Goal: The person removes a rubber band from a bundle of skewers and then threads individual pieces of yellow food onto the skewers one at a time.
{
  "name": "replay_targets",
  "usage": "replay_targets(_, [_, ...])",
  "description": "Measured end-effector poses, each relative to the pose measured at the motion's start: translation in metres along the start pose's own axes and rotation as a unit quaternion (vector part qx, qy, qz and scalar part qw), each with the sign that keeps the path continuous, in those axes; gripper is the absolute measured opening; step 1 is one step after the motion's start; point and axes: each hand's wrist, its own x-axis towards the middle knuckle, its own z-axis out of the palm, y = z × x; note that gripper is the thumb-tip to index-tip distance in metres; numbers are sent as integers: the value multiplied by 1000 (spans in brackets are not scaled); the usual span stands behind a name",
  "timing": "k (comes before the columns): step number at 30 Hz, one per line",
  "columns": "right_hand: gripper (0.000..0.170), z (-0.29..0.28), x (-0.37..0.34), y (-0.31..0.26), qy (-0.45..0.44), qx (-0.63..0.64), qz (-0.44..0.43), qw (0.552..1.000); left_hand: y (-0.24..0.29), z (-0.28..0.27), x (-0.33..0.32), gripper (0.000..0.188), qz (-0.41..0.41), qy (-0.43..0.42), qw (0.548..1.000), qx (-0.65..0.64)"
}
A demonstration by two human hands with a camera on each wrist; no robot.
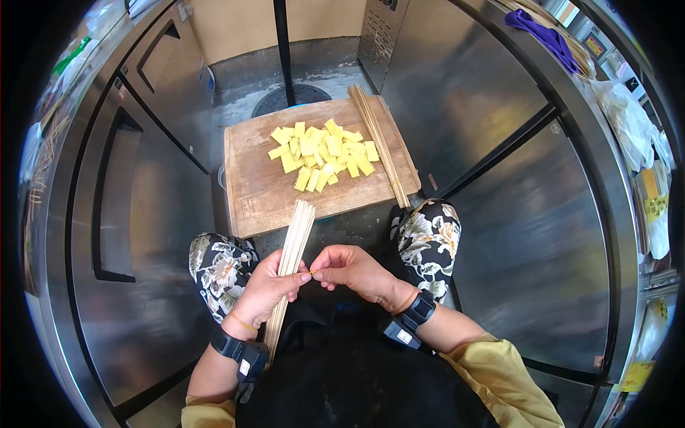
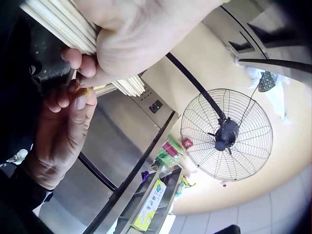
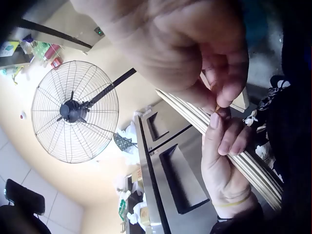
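Note:
My left hand (image 1: 265, 289) grips a bundle of thin wooden skewers (image 1: 298, 232), which slants up toward the cutting board (image 1: 246, 171). Thumb and fingers of my right hand (image 1: 360, 272) pinch a small yellow-brown thing (image 1: 312, 272), like a thin rubber band, right at the left thumb tip. In the left wrist view the right hand (image 2: 63, 131) meets the left fingers beside the skewers (image 2: 63, 24). The right wrist view has the left hand (image 3: 222, 165) around the bundle; the right palm and curled fingers partly hide the small thing.
Yellow ridged, flat-cut pieces (image 1: 328, 153) lie heaped on the board. More skewers (image 1: 378, 143) rest along its right side. Steel cabinets stand left (image 1: 143, 235) and right (image 1: 528, 207). Behind the board is a fan pole (image 1: 284, 50). Patterned trouser knees (image 1: 428, 242) flank the hands.

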Motion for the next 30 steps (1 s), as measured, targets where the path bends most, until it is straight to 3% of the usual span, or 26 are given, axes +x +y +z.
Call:
replay_targets(15, [9,-1,-4,7,6,-12,29,999,1,3,-2,27,5,-8,1000,14])
replay_targets(18, [9,-4,-6,5,43,50,27,997,1,4,-2,24,3,-16,1000,12])
replay_targets(21, [6,-20,-5,9,107,64,-38,992,3,8,-4,25,2,-10,1000,13])
replay_targets(23, [3,-34,-6,7,167,139,-70,974,3,7,-4,24,0,-10,1000,18])
replay_targets(25, [10,-39,-9,1,182,134,-61,972,4,7,-4,24,3,-8,1000,12])
replay_targets(28, [35,-16,-15,-2,77,98,23,992,4,10,-4,24,1,-3,1000,16])
replay_targets(30, [34,-6,-8,7,10,74,44,996,3,12,-2,24,4,-4,1000,21])
